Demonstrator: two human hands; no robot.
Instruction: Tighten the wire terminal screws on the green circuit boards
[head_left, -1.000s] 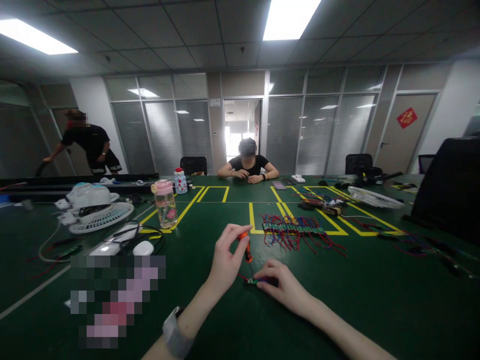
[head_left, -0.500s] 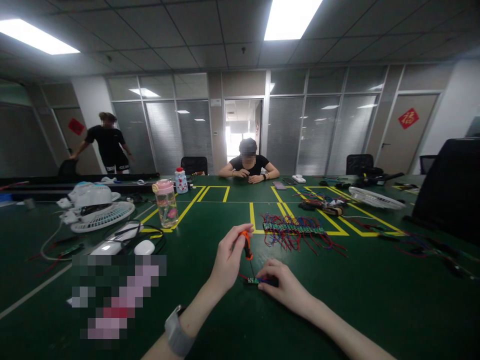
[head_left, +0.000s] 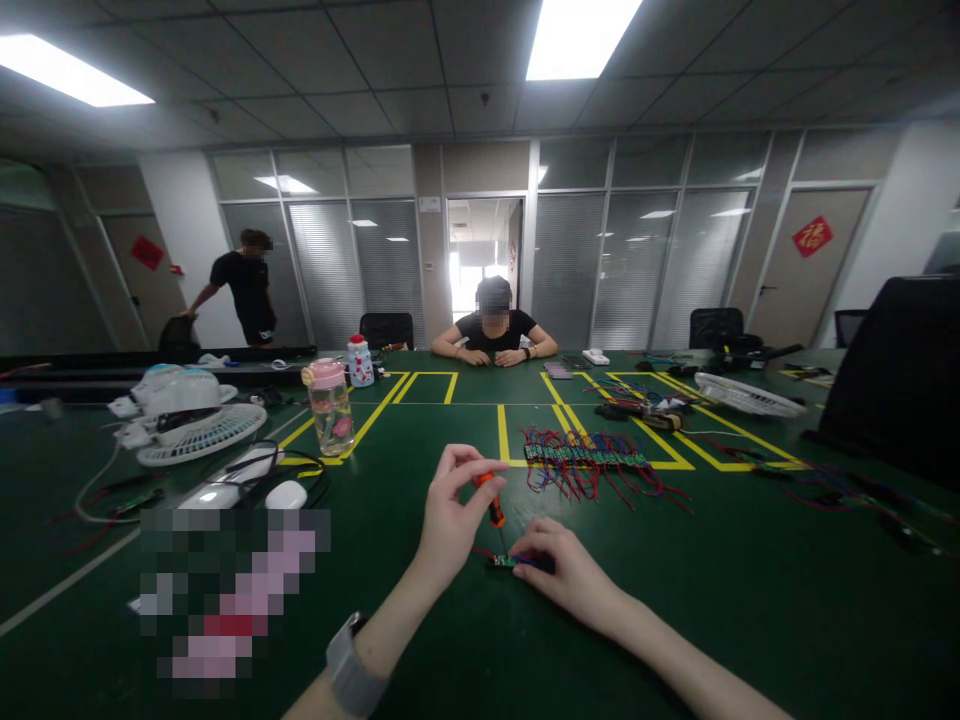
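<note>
Head view: screwdriver (head_left: 497, 514) being clamped by left fingers (head_left: 478, 469), circuit board (head_left: 501, 562) being pinched by right fingers (head_left: 537, 540); slip probably being risked by leaning shaft (head_left: 503, 541).

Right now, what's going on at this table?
The person's left hand holds an orange-and-black screwdriver, its thin shaft pointing down at a small green circuit board on the dark green table. The right hand holds the board's right end; tip contact is too small to confirm. Beyond lies a row of green boards with red and blue wires. A co-worker in black sits opposite.
</note>
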